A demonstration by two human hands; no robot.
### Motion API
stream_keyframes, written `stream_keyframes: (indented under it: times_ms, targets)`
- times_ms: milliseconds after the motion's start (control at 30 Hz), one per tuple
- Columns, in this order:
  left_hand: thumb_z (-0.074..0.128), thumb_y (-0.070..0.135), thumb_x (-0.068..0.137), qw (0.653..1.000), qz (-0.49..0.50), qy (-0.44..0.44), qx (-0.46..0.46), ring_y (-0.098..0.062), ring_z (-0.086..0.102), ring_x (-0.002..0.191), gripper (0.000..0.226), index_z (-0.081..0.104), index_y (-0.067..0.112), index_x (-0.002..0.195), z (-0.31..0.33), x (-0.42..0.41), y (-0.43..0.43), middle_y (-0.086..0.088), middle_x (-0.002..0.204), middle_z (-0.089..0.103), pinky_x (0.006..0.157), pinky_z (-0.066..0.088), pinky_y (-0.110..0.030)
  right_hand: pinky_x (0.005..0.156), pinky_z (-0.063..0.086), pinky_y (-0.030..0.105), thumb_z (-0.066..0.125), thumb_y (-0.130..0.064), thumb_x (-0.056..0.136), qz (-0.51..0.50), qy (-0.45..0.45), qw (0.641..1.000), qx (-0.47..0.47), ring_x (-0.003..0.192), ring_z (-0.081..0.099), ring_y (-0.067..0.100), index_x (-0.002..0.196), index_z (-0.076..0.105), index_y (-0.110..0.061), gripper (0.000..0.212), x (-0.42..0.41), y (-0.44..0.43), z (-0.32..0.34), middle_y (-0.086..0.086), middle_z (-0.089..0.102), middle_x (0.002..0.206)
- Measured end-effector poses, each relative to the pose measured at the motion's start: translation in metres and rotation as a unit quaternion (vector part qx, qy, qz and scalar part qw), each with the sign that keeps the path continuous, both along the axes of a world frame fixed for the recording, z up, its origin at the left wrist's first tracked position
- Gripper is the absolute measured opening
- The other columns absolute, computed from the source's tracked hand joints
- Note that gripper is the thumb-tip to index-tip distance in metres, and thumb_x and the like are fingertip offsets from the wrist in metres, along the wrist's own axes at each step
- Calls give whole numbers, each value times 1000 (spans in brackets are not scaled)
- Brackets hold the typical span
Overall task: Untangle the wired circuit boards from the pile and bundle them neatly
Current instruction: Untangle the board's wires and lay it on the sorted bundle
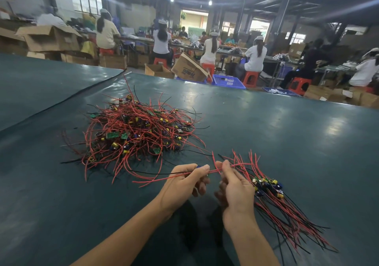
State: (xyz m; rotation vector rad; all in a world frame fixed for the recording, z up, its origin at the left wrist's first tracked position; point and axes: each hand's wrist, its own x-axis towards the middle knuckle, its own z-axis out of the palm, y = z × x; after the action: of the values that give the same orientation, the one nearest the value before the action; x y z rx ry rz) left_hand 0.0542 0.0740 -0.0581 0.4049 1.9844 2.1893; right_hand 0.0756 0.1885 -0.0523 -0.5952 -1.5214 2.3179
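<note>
Wired circuit board (214,171) with red and black leads, at lower centre of the frame, is gripped at its board end by a worker's left hand (184,181), while the right hand (233,185) pinches its red leads. The sorted bundle of wired boards (268,185) lies at lower right, and the tangled pile of red wires and green boards (135,130) sits left of centre on the dark green table (287,132). The leads trailing toward the pile could snag and drag others along.

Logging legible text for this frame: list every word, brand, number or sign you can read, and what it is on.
"Tempo": blue print, seen upside down and slightly blurred, so a likely reading, on the tipped cardboard box beyond the table's far edge.
Circuit boards in the pile: any markings are too small to read.
Open cardboard box at far left: no legible print.
</note>
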Motion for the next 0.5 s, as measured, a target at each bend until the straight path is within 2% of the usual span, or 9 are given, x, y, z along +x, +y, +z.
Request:
stream_keyframes:
  times_ms: [67, 100, 233, 367, 433, 500]
  targets:
    - [63, 35, 83, 1000, -8, 4, 3, -12, 56, 50, 30, 66, 21, 57, 4, 1, 0, -1, 62, 64, 50, 41, -21, 37, 31, 17, 67, -24, 92, -35, 5, 999, -18, 37, 31, 3, 70, 79, -16, 26, -3, 14, 3, -9, 41, 49]
    - [62, 38, 81, 1000, -15, 9, 0, -12, 56, 51, 30, 66, 22, 56, 5, 2, 0, -1, 63, 64, 50, 41, -21, 36, 28, 16, 66, -22, 92, -49, 11, 998, -25, 38, 28, 3, 72, 78, -14, 24, -3, 20, 4, -9, 39, 51]
    - [63, 49, 75, 999, -46, 26, -4, -12, 57, 53, 31, 66, 23, 57, 6, 4, 1, -1, 63, 63, 52, 42, -21, 34, 26, 15, 62, -21, 94, -69, 39, 995, -55, 38, 29, 3, 83, 73, -8, 20, -4, 38, 7, -10, 42, 51]
    - [64, 45, 76, 999, -26, 16, 21, -13, 56, 53, 30, 67, 22, 58, 7, 1, -5, -2, 64, 64, 51, 41, -22, 35, 25, 16, 60, -24, 96, -94, 56, 991, -71, 41, 28, 4, 84, 71, -12, 20, -3, 44, 8, -8, 41, 58]
    - [63, 41, 79, 999, -5, 0, 40, -16, 56, 53, 30, 68, 20, 57, 6, -4, -8, -6, 62, 63, 51, 41, -23, 35, 24, 16, 62, -33, 93, -79, 55, 993, -62, 39, 26, 4, 85, 71, -14, 22, -3, 40, 7, -8, 39, 59]
    - [62, 42, 79, 999, -5, -7, 46, -16, 56, 53, 32, 68, 20, 58, 5, -5, -9, -6, 60, 62, 51, 42, -23, 37, 24, 18, 66, -48, 84, -19, 32, 999, -33, 38, 27, 4, 89, 73, -15, 34, -1, 29, 4, -10, 41, 56]
